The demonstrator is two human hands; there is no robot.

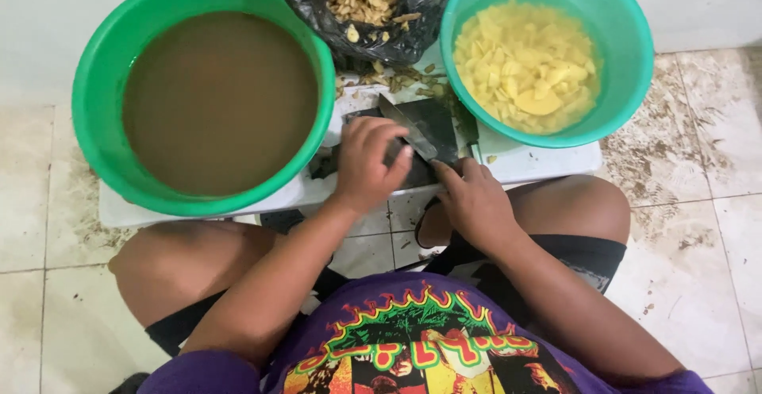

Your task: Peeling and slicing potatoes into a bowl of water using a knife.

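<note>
Seemingly a cutting step, judged from the head view alone: the left hand (pixel 363 164) is curled down over a small dark piece on the dark cutting slab (pixel 432 124), fingers bent and closed over it, so what it pins is mostly hidden. Right hand (pixel 474 199) sits at the near edge of the slab, closed around the handle of the knife (pixel 406 128); the blade angles up and away to the left, its tip past the left hand's knuckles. Slab rests on a low white board (pixel 548 160) set on the tiled floor (pixel 698 203), between the person's knees. The next stroke would call for the left fingertips to stay tucked clear of the edge, since blade and fingers lie just beside each other. Containers: large green basin (pixel 95 84) on the left, filled near the brim with murky brown water, contents below the surface not visible. Smaller teal basin (pixel 627 53) on the right holds pale yellow slices lying in clear water. Between the two, at the far side, an open black bag (pixel 397 37) holds tan peelings, with loose scraps spilled on the board near its mouth.
</note>
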